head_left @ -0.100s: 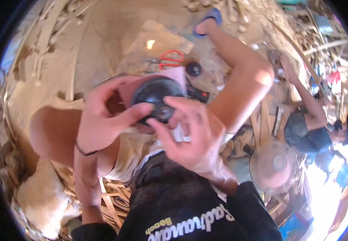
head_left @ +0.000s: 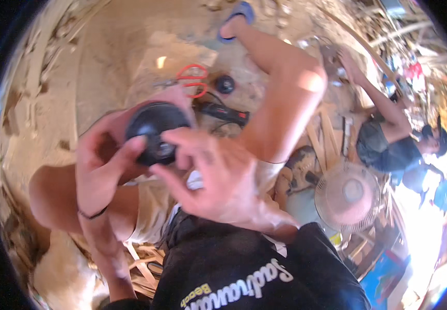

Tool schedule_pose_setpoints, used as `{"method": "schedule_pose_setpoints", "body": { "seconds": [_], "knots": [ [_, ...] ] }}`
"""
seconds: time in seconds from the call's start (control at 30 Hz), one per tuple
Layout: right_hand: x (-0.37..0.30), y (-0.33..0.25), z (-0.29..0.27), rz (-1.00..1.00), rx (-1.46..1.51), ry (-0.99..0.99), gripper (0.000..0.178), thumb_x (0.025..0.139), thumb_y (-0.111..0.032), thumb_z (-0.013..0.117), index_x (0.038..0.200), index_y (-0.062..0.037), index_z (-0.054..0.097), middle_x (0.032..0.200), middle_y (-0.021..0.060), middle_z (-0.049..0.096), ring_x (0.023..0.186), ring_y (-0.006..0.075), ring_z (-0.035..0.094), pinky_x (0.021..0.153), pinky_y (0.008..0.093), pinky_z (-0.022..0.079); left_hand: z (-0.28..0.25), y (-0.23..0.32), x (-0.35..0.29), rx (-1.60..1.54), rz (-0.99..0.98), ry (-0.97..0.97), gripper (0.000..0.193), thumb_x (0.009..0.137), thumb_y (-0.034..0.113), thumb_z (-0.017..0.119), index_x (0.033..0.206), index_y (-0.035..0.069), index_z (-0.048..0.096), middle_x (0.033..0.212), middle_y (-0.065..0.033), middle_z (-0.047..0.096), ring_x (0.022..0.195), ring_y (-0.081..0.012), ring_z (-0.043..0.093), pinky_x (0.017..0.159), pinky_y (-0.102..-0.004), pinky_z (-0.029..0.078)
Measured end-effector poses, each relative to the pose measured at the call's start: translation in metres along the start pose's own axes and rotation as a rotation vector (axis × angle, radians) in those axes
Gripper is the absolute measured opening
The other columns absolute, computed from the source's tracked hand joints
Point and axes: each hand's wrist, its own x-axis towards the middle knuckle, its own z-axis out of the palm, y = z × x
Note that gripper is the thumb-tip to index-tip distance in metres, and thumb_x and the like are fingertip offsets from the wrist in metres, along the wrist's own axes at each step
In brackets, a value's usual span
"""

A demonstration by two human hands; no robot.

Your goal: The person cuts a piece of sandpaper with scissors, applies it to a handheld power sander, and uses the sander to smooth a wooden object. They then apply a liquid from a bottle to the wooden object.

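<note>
A black round backing pad (head_left: 154,116) with a raised hub is held over my lap, against a pinkish sheet (head_left: 174,98) that looks like sandpaper. My left hand (head_left: 99,163) grips both from the left side, its thumb resting on the pad's face. At the hub, the thumb and forefinger of my right hand (head_left: 213,170) lie on either side, the other fingers curled loosely. Beyond my hands, red-handled scissors (head_left: 192,89) and a small black disc (head_left: 225,84) lie on the ground. A black power tool with a red part (head_left: 221,111) lies by my right leg.
A round fan (head_left: 347,196) stands at the right. Another person (head_left: 388,144) in dark clothes sits beyond it, an arm stretched out. Wood strips (head_left: 143,263) lie under my left forearm, and a pale furry-looking heap (head_left: 63,268) is at lower left.
The view has shifted, so most things sit farther left. The pad and both hands have moved slightly left against the ground, with the same hold.
</note>
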Motion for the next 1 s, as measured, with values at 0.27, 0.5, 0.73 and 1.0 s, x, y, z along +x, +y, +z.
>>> {"method": "schedule_pose_setpoints", "body": {
  "seconds": [0.27, 0.5, 0.73, 1.0],
  "knots": [
    [0.001, 0.006, -0.015, 0.445, 0.298, 0.019, 0.082, 0.082, -0.034, 0.083, 0.14, 0.0064, 0.042, 0.13, 0.031, 0.048, 0.119, 0.0467, 0.053, 0.1, 0.0506, 0.046, 0.007, -0.025, 0.001, -0.159, -0.048, 0.115, 0.04, 0.093, 0.007, 0.071, 0.129, -0.004, 0.062, 0.121, -0.0101, 0.069, 0.114, -0.0179, 0.063, 0.101, -0.0331, 0.046],
    [0.0, 0.039, -0.007, 0.465, 0.509, -0.083, 0.054, 0.083, -0.014, 0.084, 0.125, 0.0034, 0.054, 0.117, 0.0194, 0.07, 0.109, 0.0358, 0.07, 0.093, 0.0399, 0.056, 0.014, -0.037, 0.019, -0.002, -0.048, -0.044, 0.058, 0.084, 0.023, 0.082, 0.13, -0.005, 0.059, 0.119, -0.0092, 0.067, 0.112, -0.02, 0.063, 0.102, -0.0339, 0.046],
    [0.003, 0.073, 0.0, 0.515, 0.405, -0.126, 0.055, 0.078, -0.019, 0.081, 0.12, 0.0041, 0.053, 0.101, 0.0228, 0.065, 0.097, 0.0441, 0.066, 0.085, 0.0504, 0.052, 0.032, -0.033, 0.05, 0.108, -0.131, -0.142, 0.079, 0.07, 0.03, 0.096, 0.13, -0.005, 0.057, 0.121, -0.0093, 0.064, 0.113, -0.0184, 0.063, 0.1, -0.0329, 0.05],
    [0.011, 0.093, 0.016, 0.461, 0.309, -0.117, 0.05, 0.07, -0.011, 0.079, 0.114, 0.0015, 0.058, 0.101, 0.0192, 0.065, 0.097, 0.037, 0.065, 0.091, 0.0478, 0.045, 0.034, -0.046, 0.066, 0.169, -0.218, -0.074, 0.067, 0.07, 0.029, 0.097, 0.117, -0.003, 0.061, 0.114, -0.0074, 0.063, 0.105, -0.0175, 0.065, 0.095, -0.0307, 0.054]
  ]
}}
